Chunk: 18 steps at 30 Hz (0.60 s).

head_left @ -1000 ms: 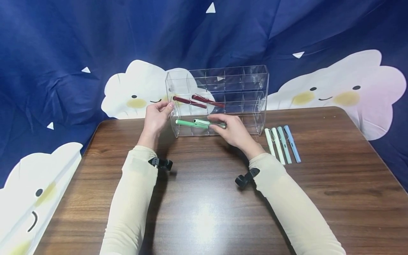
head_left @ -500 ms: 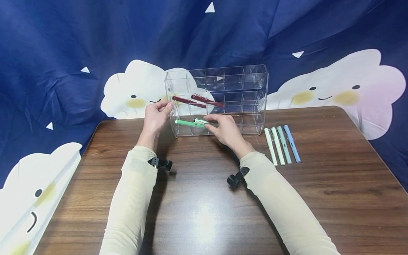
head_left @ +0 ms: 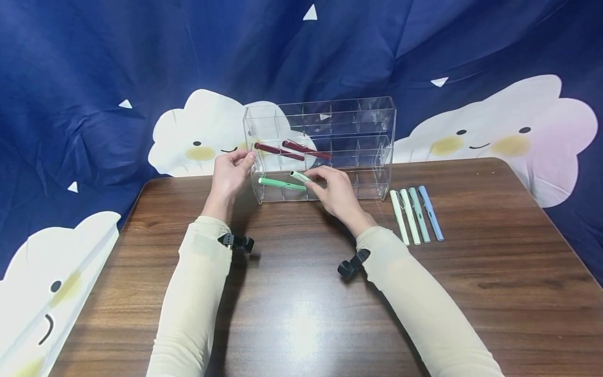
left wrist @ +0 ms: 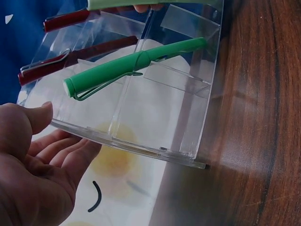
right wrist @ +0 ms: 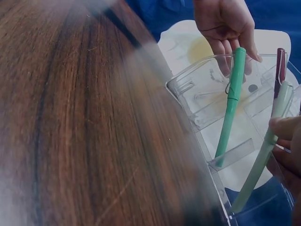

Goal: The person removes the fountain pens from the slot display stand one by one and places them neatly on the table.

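Note:
A clear acrylic rack [head_left: 372,121] with small compartments stands at the table's back edge. My left hand [head_left: 230,175] grips its left side wall, thumb in front and the other fingers behind. My right hand [head_left: 336,193] pinches a pale green pen [head_left: 300,176] at the bottom tier; its capped end points up and left, and the hand hides its other end in the head view. Beside it, a brighter green pen [head_left: 282,184] leans in the same tier. Two dark red pens, one at the left [head_left: 279,152] and another [head_left: 306,148] beside it, lie slanted in the middle tier.
Right of the rack, several pens lie side by side on the wooden table [head_left: 494,251]: two whitish ones, a teal pen [head_left: 419,214] and a blue pen [head_left: 431,213]. A blue curtain [head_left: 358,47] with cloud prints hangs close behind the rack.
My right hand has moved left along the pale green pen. That pen's capped end has risen and tilted away from the bright green pen. The left hand stays on the rack.

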{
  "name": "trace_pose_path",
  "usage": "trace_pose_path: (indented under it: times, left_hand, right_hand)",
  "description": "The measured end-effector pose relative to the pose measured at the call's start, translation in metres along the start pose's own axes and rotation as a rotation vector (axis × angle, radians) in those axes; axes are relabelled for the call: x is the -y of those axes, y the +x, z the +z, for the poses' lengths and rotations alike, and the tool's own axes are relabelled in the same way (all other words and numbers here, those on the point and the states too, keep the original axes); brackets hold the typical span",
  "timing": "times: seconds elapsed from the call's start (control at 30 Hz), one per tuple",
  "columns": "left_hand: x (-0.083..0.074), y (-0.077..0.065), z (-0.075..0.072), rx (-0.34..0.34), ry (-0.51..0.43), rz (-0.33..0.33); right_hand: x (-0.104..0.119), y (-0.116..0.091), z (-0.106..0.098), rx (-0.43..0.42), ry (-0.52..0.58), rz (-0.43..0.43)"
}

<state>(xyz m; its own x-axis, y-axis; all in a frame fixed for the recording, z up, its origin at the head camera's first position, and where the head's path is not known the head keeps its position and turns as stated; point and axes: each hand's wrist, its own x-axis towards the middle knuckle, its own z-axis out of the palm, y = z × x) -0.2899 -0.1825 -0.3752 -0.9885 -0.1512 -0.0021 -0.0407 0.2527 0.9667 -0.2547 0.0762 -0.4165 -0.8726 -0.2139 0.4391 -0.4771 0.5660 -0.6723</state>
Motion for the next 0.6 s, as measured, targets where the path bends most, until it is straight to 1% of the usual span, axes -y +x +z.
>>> trace_pose_path:
  times: [0.2,0.4,0.6]
  left_hand:
    - [0.0,0.0,0.0,0.0,-0.021,-0.002]
    - [0.0,0.0,0.001,-0.002,-0.04,0.021]
    - [0.001,0.001,0.001,-0.005,-0.034,0.024]
  right_hand:
    - [0.002,-0.003,-0.008,-0.069,0.057,-0.02]
    - [0.008,-0.005,-0.017,-0.12,0.111,-0.039]
    - [0.014,-0.005,-0.024,-0.16,0.139,-0.072]
